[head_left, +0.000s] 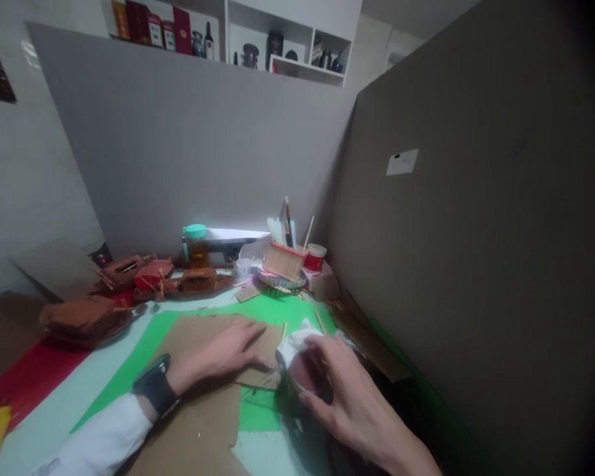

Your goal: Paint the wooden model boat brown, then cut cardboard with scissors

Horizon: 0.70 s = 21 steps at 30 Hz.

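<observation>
My left hand [228, 347] lies flat on a piece of brown cardboard [198, 410], fingers stretched out, with a black watch [156, 383] on the wrist. The cardboard rests on a green sheet [260, 410]. At the right, my right hand [344, 390] curves around the rim of a round cup [307, 373], thumb on the near side and fingers on the far side. The inside of the cup looks reddish brown; blur hides its contents. A crumpled white tissue [297, 337] is just behind the cup.
Brown boat-shaped models [86, 318] stand at the back left, near a jar with a teal lid [196, 244]. At the back are a stick-sided box [284, 261] and a red-and-white tub [315, 258]. Grey partitions [203, 145] enclose the table; cardboard strips [371, 344] lie along the right.
</observation>
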{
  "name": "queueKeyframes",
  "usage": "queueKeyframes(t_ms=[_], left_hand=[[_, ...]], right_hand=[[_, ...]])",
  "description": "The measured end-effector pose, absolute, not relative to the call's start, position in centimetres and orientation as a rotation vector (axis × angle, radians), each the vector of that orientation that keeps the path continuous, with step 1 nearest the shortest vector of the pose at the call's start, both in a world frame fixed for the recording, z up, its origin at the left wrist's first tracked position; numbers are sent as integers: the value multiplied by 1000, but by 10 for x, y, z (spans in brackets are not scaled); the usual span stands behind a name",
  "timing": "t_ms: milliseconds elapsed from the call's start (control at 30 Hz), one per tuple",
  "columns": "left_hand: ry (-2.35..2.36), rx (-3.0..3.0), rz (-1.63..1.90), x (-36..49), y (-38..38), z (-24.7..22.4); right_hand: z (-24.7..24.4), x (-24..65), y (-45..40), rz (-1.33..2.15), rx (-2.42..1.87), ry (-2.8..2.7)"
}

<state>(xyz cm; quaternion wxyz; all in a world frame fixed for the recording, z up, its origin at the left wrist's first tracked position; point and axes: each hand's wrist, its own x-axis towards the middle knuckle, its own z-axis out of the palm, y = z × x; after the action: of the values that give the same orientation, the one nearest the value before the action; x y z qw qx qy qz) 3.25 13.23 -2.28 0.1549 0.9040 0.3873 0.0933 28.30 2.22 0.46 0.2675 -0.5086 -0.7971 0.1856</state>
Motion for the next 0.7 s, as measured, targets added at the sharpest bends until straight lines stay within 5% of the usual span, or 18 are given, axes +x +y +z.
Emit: queueKeyframes(t_ms=[367,700], left_hand=[[1193,2658,377,18,104,-42],[1233,2633,454,18,101,-69]], right_hand=[[46,270,73,214,-1325,-2142],[-2,203,205,86,-1443,-2167]])
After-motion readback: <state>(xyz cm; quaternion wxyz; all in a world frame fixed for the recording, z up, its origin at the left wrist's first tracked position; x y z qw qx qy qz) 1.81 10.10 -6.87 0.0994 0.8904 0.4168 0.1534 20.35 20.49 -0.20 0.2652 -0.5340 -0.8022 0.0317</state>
